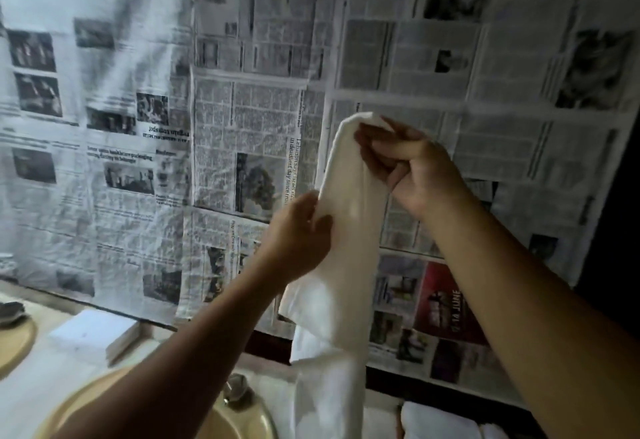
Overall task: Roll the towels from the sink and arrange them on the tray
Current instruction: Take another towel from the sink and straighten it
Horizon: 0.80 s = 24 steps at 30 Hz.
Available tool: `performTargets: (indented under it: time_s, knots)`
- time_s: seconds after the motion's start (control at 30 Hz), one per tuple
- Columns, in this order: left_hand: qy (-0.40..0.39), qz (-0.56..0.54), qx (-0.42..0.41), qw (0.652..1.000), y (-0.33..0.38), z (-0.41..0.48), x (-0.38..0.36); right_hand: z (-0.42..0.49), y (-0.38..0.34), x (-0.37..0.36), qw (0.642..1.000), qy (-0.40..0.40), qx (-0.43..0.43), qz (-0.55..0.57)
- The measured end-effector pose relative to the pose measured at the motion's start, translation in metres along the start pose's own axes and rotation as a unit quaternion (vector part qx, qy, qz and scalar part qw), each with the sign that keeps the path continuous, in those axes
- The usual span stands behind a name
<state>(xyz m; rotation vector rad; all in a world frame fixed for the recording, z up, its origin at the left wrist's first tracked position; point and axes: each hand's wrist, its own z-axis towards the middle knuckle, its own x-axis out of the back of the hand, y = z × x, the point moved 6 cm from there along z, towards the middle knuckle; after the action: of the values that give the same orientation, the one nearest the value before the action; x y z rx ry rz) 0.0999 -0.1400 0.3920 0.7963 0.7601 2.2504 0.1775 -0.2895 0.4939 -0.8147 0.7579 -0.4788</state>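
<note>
A long white towel (341, 265) hangs in front of me, held up above the counter. My right hand (412, 170) grips its top end high up, fingers curled closed around the cloth. My left hand (299, 236) pinches the towel's left edge lower down, about halfway along its length. The towel's lower part drapes down past the counter edge near the beige sink (239, 421), whose rim shows at the bottom centre under my left forearm. More white cloth (436, 421) lies at the bottom right, partly hidden by my right arm.
Newspaper sheets (225, 126) cover the whole wall behind the counter. A white box (95, 334) sits on the counter at the left, beside a round beige plate (17, 345). A metal tap (237, 386) stands behind the sink.
</note>
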Motion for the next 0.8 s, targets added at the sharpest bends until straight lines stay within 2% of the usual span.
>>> performTargets:
  time_s: [0.07,0.13,0.23,0.27,0.33,0.43,0.53,0.63,0.7,0.8]
  knots:
    - [0.023,0.024,0.034,0.999,-0.018,0.008,0.005,-0.002,-0.011,0.019,0.997,0.063,0.021,-0.028]
    - [0.037,0.042,0.040,0.998,-0.023,0.013,0.017,-0.010,-0.024,0.039,0.983,0.142,0.051,-0.101]
    - [0.043,0.100,-0.014,0.994,-0.004,0.017,0.033,-0.026,-0.041,0.057,0.938,0.230,0.098,-0.241]
    - [0.040,0.129,-0.057,0.989,0.009,0.017,0.036,-0.031,-0.048,0.060,0.932,0.242,0.106,-0.250]
    - [0.018,0.168,-0.150,0.974,0.032,0.017,0.041,-0.036,-0.057,0.065,0.946,0.230,0.085,-0.211]
    - [-0.023,0.223,-0.210,0.951,0.038,0.028,0.044,-0.040,-0.065,0.075,0.957,0.234,0.042,-0.163]
    - [-0.017,0.237,-0.203,0.950,0.026,0.046,0.054,-0.046,-0.072,0.088,0.945,0.269,0.059,-0.177]
    - [-0.052,0.270,-0.143,0.951,0.007,0.057,0.048,-0.055,-0.078,0.098,0.930,0.283,0.069,-0.225]
    - [-0.069,0.281,-0.121,0.949,-0.004,0.061,0.043,-0.059,-0.083,0.103,0.901,0.292,0.080,-0.311]
    - [-0.036,0.268,-0.112,0.956,-0.016,0.069,0.048,-0.058,-0.089,0.111,0.848,0.284,0.080,-0.441]
